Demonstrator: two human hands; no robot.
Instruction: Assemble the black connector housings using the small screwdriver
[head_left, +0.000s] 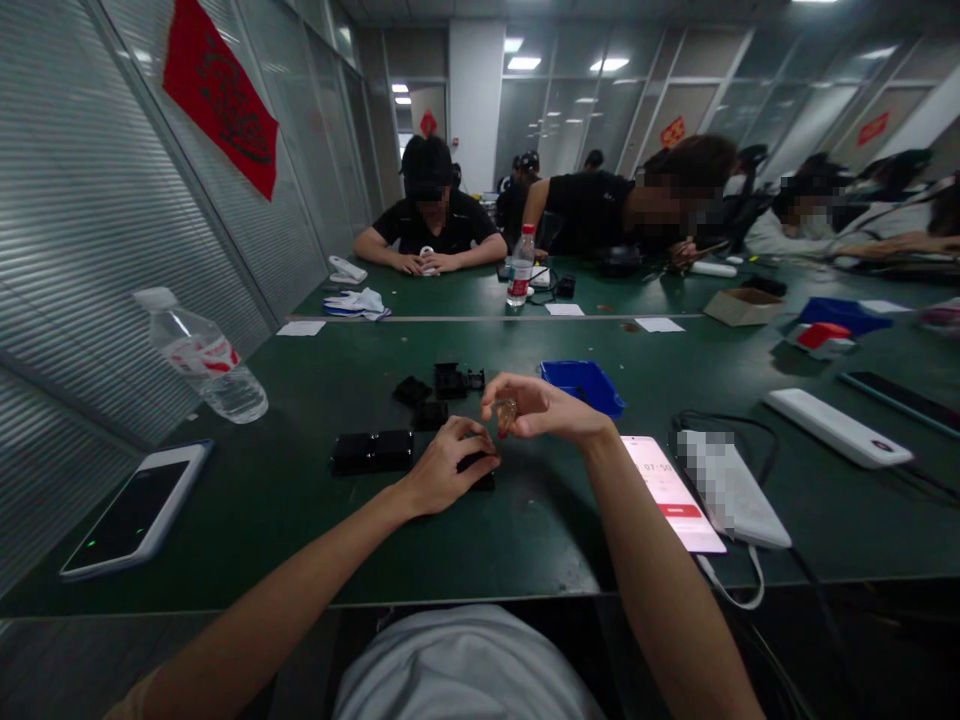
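Note:
My left hand (448,465) is closed over a black plastic part (484,478) on the green table, its fingers curled round the part's top and side. Just above and to the right, my right hand (547,410) pinches a small shiny brownish piece (507,414) between thumb and fingers; its exact kind is too small to make out. Left of my left hand lies a black two-section block (373,451). Beyond my fingers sit several black plastic parts (450,380). A blue tray (611,398) stands behind my right hand.
On the left are a water bottle (210,365) and a phone (139,510). To the right lie a lit phone (671,495), a white power bank (739,490) with cables, and another white power bank (840,428). People (427,215) sit across the green table (300,560).

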